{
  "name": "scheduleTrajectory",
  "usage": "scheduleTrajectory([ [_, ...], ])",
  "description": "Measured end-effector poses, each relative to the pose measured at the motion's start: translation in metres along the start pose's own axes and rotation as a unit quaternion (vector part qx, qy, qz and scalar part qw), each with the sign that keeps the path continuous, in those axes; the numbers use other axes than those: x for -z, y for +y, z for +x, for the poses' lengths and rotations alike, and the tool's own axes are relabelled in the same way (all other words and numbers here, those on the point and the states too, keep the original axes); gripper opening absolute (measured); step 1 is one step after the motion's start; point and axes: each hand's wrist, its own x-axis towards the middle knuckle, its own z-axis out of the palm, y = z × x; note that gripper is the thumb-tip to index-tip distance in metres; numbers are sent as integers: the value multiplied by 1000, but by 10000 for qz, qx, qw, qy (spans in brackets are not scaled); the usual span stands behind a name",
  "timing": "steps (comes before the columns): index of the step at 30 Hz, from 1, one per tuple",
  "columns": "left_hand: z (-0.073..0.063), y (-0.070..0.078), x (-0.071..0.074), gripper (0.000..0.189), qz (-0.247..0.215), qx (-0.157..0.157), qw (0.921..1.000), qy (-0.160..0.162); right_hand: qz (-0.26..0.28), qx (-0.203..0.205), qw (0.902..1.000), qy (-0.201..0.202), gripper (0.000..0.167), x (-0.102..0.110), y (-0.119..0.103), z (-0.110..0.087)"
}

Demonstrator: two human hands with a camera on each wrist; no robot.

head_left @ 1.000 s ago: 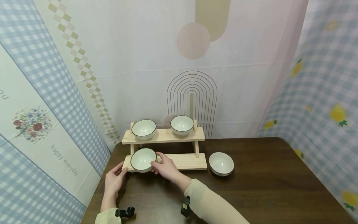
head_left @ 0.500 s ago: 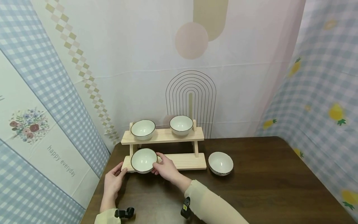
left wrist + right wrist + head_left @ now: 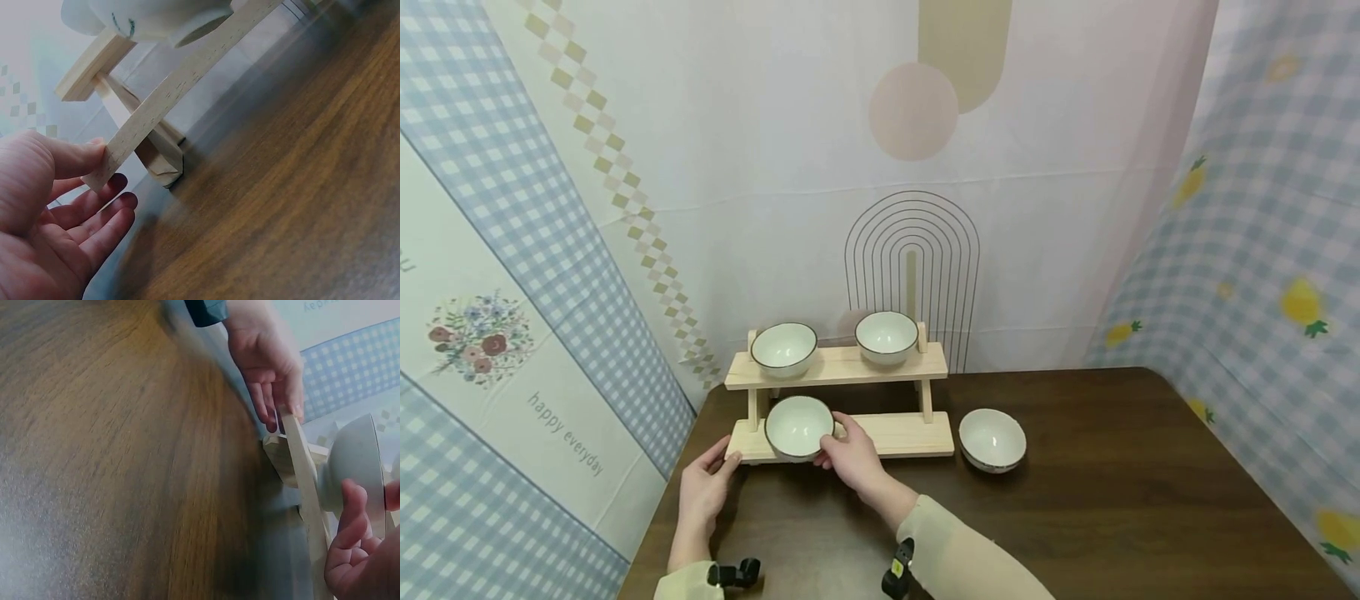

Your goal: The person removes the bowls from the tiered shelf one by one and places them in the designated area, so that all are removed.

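Observation:
In the head view my left hand (image 3: 703,492) pinches the left end of a two-tier wooden shelf (image 3: 895,433); the left wrist view shows the thumb on top of the lower board (image 3: 162,100) and fingers beneath. My right hand (image 3: 856,460) grips the right side of a white dark-rimmed bowl (image 3: 800,427) over the left part of that board. In the right wrist view the bowl's (image 3: 353,462) foot is close to the board; whether it touches, I cannot tell. Two similar bowls stand on the upper tier, a left bowl (image 3: 784,348) and a right bowl (image 3: 887,336).
Another white bowl (image 3: 992,439) stands on the dark wooden table (image 3: 1112,500), just right of the shelf. A patterned white cloth (image 3: 760,167) hangs close behind, with checked cloth (image 3: 1247,275) along the right side and more on the left.
The bowl in my right hand has moved a little to the right along the lower tier. My left hand stays at the shelf's end, and the other bowls have not moved.

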Motion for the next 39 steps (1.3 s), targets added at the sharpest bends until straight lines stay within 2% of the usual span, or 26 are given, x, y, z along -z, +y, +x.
scheduleTrajectory([
  [11, 1, -2, -1, 53, 35, -66, 10000, 38, 491, 196, 9985, 144, 70, 20, 3, -8],
  [23, 1, -4, -1, 53, 50, -215, 9998, 34, 314, 300, 9989, 149, 72, 63, 6, -26],
  [32, 0, -3, 1, 54, 1, -138, 9999, -53, 74, 349, 9992, 181, 68, 96, 14, -33],
  [39, 0, 0, -3, 52, -54, -57, 9999, 71, -29, 306, 9987, 397, 67, 121, 18, -40],
])
